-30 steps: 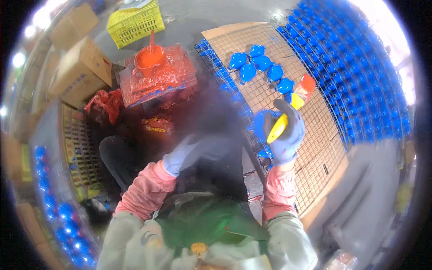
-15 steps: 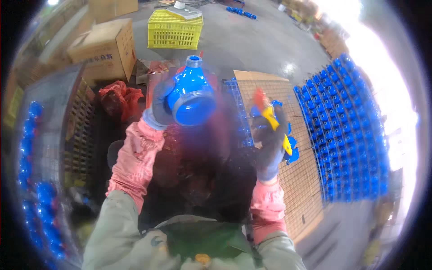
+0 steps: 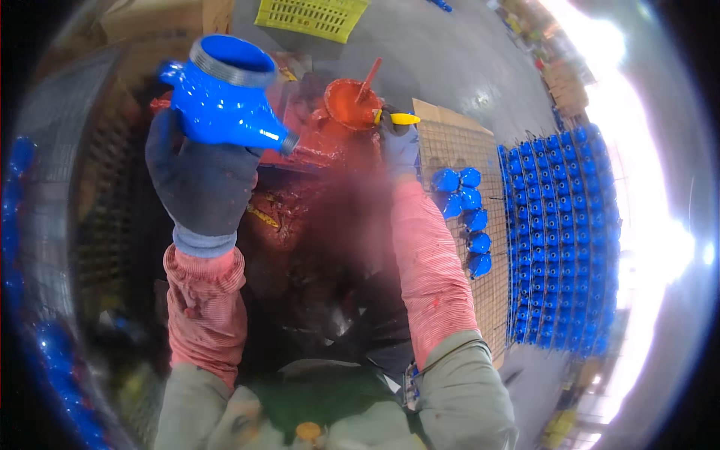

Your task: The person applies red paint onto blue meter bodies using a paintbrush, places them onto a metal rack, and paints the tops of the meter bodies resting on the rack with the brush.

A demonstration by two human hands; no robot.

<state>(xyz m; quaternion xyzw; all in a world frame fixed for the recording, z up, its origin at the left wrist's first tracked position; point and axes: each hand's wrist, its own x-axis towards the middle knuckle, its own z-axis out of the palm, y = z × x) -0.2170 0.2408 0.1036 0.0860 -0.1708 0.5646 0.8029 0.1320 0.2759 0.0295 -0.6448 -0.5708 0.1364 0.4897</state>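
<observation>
My left hand [image 3: 202,176], in a dark glove, holds up a glossy blue housing [image 3: 225,101] with a wide threaded mouth facing up and away and a narrower threaded neck pointing down to the right. Farther right, my gloved right hand [image 3: 397,141] is closed around a yellow-handled paintbrush [image 3: 407,118] at the right rim of a bowl of red paint [image 3: 346,103]. The brush's bristle end cannot be made out there. A red stick [image 3: 370,75] stands in the bowl.
Red-stained material [image 3: 307,142] lies around the bowl. At right, several blue parts [image 3: 471,199] rest on a wire mesh over cardboard [image 3: 442,135], beside a dense rack of blue parts [image 3: 562,240]. More blue parts [image 3: 56,352] line the left. A yellow crate [image 3: 315,16] stands beyond.
The blue housing has come up and to the left, with its neck swung from upward to down-right. My right hand has carried the paintbrush forward and left to the paint bowl.
</observation>
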